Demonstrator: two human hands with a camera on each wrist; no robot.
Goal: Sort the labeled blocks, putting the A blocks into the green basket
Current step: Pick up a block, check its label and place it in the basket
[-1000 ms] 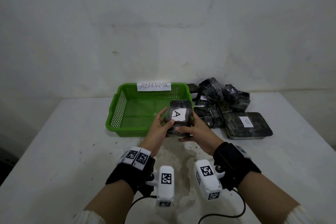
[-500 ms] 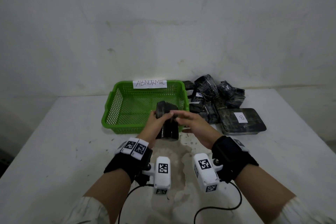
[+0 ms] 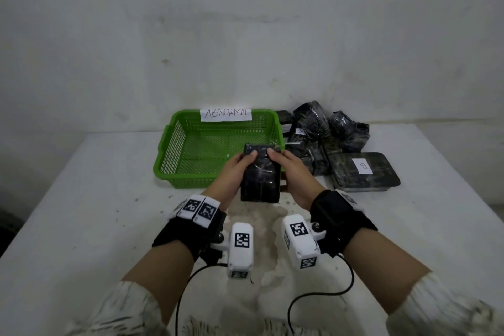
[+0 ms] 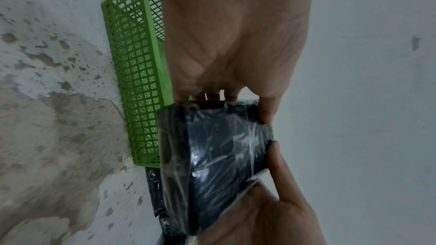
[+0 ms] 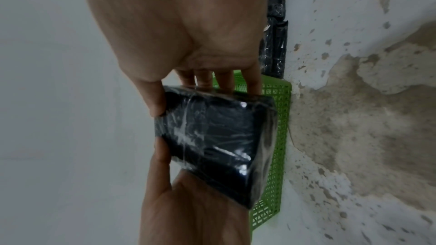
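Both hands hold one black plastic-wrapped block (image 3: 261,175) above the table, just in front of the green basket (image 3: 174,144). My left hand (image 3: 231,172) grips its left side, thumb on top. My right hand (image 3: 296,172) grips its right side, thumb on top. The face turned to me is plain black, and the A label is hidden. The left wrist view shows the block (image 4: 212,156) between the left hand (image 4: 235,44) and the right hand (image 4: 271,202). The right wrist view shows the same block (image 5: 212,137) with the basket (image 5: 278,137) behind it. The basket holds nothing visible.
A white paper reading ABNORMAL (image 3: 225,114) sits on the basket's far rim. A heap of black wrapped blocks (image 3: 321,133) lies right of the basket, with a flat block labelled B (image 3: 362,169) at its front. The white table (image 3: 81,199) is stained near me.
The block has been turned over in both hands: its A label faced me a second ago, and now a plain black face does. The hands stay before the basket.
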